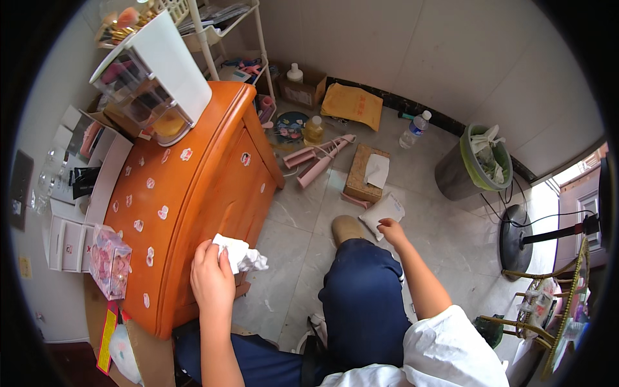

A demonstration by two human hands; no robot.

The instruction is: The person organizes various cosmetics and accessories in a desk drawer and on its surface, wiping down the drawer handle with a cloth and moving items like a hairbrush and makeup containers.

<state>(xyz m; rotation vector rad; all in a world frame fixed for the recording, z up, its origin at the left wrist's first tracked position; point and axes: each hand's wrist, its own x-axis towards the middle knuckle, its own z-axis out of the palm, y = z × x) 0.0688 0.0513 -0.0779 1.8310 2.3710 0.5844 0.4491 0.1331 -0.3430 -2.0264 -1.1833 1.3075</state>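
A crumpled white tissue [239,255] is pinched between the thumb and fingers of my left hand [212,271], beside the front edge of an orange wooden cabinet [193,193] dotted with small stickers. My right hand [392,231] hangs over a white soft packet [387,210] on the tiled floor, near my shoe; whether it touches the packet I cannot tell, and its fingers are partly curled. Beyond the packet lies a patterned tissue box [359,179] with a white tissue [377,170] sticking out. Pink hair irons [314,164] with a cord rest left of the box.
A lined trash bin [449,169] stands at the right, near a round black stand base [515,242] with cables. A water bottle [413,130], a bottle of yellow liquid [313,131] and a yellow envelope [352,104] are near the wall. A clear drawer organizer [184,72] tops the cabinet.
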